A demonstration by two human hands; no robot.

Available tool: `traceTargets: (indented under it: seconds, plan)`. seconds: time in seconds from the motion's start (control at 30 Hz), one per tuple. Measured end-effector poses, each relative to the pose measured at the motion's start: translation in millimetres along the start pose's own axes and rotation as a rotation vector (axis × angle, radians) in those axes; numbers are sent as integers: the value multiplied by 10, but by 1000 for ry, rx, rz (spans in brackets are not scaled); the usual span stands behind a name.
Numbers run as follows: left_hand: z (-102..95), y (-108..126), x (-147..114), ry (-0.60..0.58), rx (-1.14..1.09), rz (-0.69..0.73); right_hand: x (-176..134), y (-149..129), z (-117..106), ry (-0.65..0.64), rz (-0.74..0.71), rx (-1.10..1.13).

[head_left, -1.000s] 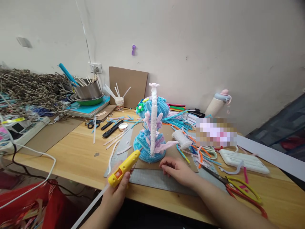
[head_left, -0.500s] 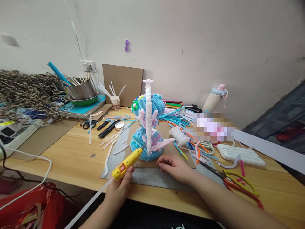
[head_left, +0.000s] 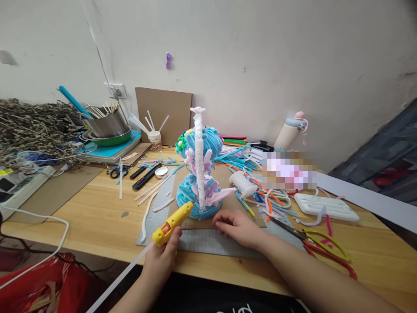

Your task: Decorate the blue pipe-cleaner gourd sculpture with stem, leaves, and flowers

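My left hand (head_left: 163,256) is wrapped round a yellow hot glue gun (head_left: 172,224), with a long translucent glue stick (head_left: 119,278) running out of its back end. The gun's nozzle is close to the lower front of a blue fuzzy craft piece (head_left: 208,143) built of pipe cleaners. A white wrapped handle (head_left: 200,174) rises along its front, with pink flowers and petals about it. Just right of the round blue base, my right hand (head_left: 236,227) rests with fingers curled in, and nothing shows in it. Under the piece lie cardboard and a grey cutting mat (head_left: 211,243).
Scissors with yellow and red handles (head_left: 325,252) lie by my right forearm. A white spool (head_left: 243,184) and loose pipe cleaners are at right, near a white case (head_left: 325,207). A black utility knife (head_left: 146,177) and a paper cup (head_left: 155,140) stand left.
The whole view has shifted slightly, so things appear a little further left. Both hands keep their poses, and the glue gun stays by the base.
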State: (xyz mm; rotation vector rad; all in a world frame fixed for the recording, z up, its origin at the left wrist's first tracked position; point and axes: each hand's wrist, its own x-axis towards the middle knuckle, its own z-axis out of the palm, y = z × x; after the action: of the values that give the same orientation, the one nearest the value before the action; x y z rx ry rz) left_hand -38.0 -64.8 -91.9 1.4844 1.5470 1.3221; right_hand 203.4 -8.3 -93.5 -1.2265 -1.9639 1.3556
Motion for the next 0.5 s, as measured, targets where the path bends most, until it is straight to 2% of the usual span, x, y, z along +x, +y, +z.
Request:
traceTargets:
  seconds: [0.27,0.5]
  plan:
    - [-28,-47,18,-55,-3,-42,-9,-15,1,3,-6,27]
    - [-21,-11,16,-39,-7,-41,-9,-31,-3,3,0,26]
